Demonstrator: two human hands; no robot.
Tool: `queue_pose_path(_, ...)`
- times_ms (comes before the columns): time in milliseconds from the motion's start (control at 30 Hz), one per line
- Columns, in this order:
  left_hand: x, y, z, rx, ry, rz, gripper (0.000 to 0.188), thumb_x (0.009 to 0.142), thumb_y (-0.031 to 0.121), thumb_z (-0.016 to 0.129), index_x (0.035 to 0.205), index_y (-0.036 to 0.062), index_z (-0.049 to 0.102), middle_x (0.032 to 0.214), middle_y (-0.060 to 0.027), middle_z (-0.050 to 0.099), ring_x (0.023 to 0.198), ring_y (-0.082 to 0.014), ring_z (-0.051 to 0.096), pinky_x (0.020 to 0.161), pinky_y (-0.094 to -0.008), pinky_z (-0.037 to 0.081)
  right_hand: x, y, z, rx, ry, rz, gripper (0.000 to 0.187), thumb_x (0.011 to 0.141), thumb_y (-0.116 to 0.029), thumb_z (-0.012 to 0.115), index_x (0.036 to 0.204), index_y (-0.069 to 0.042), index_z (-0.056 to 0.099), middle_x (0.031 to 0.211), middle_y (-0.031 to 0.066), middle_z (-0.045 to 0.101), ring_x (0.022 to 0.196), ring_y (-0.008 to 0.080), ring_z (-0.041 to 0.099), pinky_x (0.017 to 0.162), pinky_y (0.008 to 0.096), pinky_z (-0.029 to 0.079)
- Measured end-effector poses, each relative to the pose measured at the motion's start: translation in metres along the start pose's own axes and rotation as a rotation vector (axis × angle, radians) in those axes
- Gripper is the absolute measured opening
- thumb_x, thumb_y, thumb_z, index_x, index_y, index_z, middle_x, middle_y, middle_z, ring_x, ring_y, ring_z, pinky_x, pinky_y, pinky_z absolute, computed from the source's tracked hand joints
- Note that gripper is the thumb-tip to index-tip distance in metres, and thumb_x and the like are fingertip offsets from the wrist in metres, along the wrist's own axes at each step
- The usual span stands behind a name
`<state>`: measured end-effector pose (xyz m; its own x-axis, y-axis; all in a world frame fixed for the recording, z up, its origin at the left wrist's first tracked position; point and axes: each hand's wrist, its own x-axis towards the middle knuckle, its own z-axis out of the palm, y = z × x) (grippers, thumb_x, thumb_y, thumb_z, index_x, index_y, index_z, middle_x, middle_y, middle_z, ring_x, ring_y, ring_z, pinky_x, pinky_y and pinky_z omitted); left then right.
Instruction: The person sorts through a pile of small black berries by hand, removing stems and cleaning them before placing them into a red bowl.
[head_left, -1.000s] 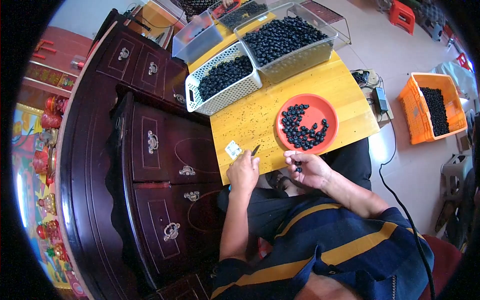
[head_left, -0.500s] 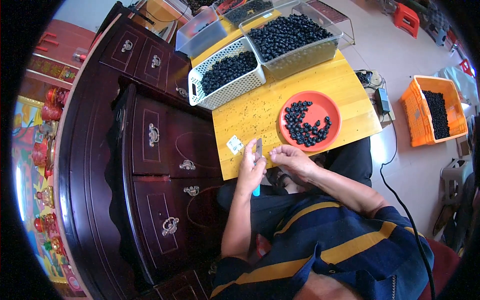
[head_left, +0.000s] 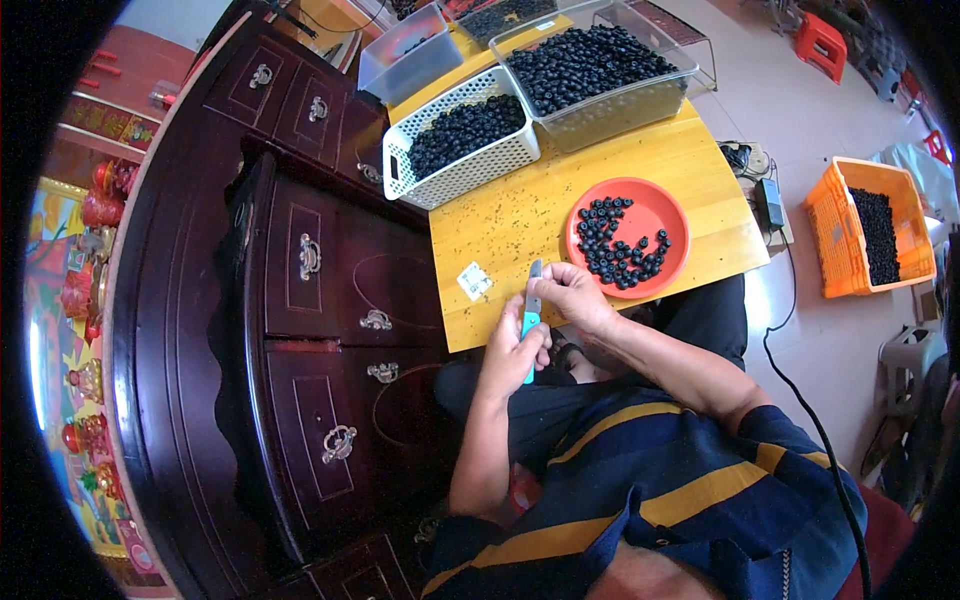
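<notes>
My left hand (head_left: pixel 515 345) is closed around the turquoise handle of a small knife (head_left: pixel 530 322), whose blade points up and away from me. Right beside the blade, my right hand (head_left: pixel 582 299) is pinched, thumb and fingers together at the metal. Whatever those fingers hold, if anything, is hidden. Just beyond my right hand, a round red plate (head_left: pixel 668 213) carries many small black round pieces (head_left: pixel 600 245) with holes in their middles, spread in a curve along its left and near side.
A yellow wooden table (head_left: pixel 480 235) bears dark crumbs and a small white packet (head_left: pixel 474 281). Behind are a white perforated basket (head_left: pixel 470 178) and a clear bin (head_left: pixel 610 118), both full of black pieces. A dark drawer cabinet (head_left: pixel 240 330) borders the left; an orange crate (head_left: pixel 825 235) stands right.
The knife has turned so its turquoise handle shows more. My right hand has come in against the blade, and both hands have shifted slightly right. The view has tilted a little.
</notes>
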<state>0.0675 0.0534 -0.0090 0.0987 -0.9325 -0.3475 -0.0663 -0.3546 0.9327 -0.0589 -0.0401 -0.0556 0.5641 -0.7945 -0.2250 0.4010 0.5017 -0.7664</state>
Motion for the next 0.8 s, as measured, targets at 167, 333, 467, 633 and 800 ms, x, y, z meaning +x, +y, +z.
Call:
queue_pose_path(167, -0.004, -0.007, -0.003, -0.133, -0.026, 0.044, 0.038, 0.097, 0.01, 0.055, 0.131, 0.0008, 0.042, 0.077, -0.0026, 0.055, 0.054, -0.0091, 0.051, 0.047, -0.0214, 0.043, -0.006, 0.007, 0.002, -0.053, -0.098, 0.028, 0.015, 0.092, -0.015, 0.073, 0.098, -0.006, 0.063, 0.084, -0.0046, 0.058, 0.076, 0.0038, 0.052, 0.067, 0.023, 0.044)
queue_pose_path(333, -0.01, -0.018, -0.003, -0.191, -0.045, 0.043, 0.029, 0.099, 0.012, 0.054, 0.125, 0.0029, 0.045, 0.076, -0.0019, 0.053, 0.053, -0.0088, 0.05, 0.046, -0.0216, 0.042, 0.011, 0.012, -0.001, -0.251, -0.058, -0.032, 0.021, 0.089, -0.018, 0.077, 0.099, -0.006, 0.063, 0.081, -0.0058, 0.053, 0.072, 0.0042, 0.047, 0.066, 0.0208, 0.042)
queue_pose_path(467, -0.024, -0.016, -0.004, -0.213, -0.083, 0.012, 0.023, 0.101, 0.017, 0.054, 0.12, 0.0049, 0.047, 0.075, -0.0022, 0.053, 0.053, -0.0091, 0.049, 0.047, -0.0215, 0.041, 0.027, -0.008, 0.005, -0.161, 0.121, -0.083, 0.02, 0.097, -0.031, 0.067, 0.099, -0.011, 0.061, 0.078, -0.0072, 0.05, 0.063, 0.0028, 0.041, 0.054, 0.0204, 0.032)
queue_pose_path(633, -0.03, -0.022, -0.008, -0.268, -0.068, 0.03, 0.023, 0.104, 0.024, 0.053, 0.117, 0.0064, 0.048, 0.075, -0.003, 0.054, 0.053, -0.0099, 0.05, 0.048, -0.0219, 0.042, 0.022, -0.02, -0.002, -0.047, 0.149, 0.028, 0.022, 0.1, -0.035, 0.06, 0.103, -0.013, 0.058, 0.074, -0.007, 0.043, 0.055, 0.0039, 0.035, 0.048, 0.0225, 0.027)
queue_pose_path(800, -0.026, -0.021, -0.007, -0.263, -0.004, 0.095, 0.023, 0.105, 0.028, 0.051, 0.117, 0.0073, 0.05, 0.076, -0.0046, 0.056, 0.053, -0.0115, 0.052, 0.048, -0.0221, 0.042, 0.026, 0.016, -0.017, -0.354, 0.029, -0.125, 0.03, 0.099, -0.025, 0.063, 0.117, -0.001, 0.06, 0.093, -0.0001, 0.058, 0.087, 0.0092, 0.052, 0.08, 0.0253, 0.044)
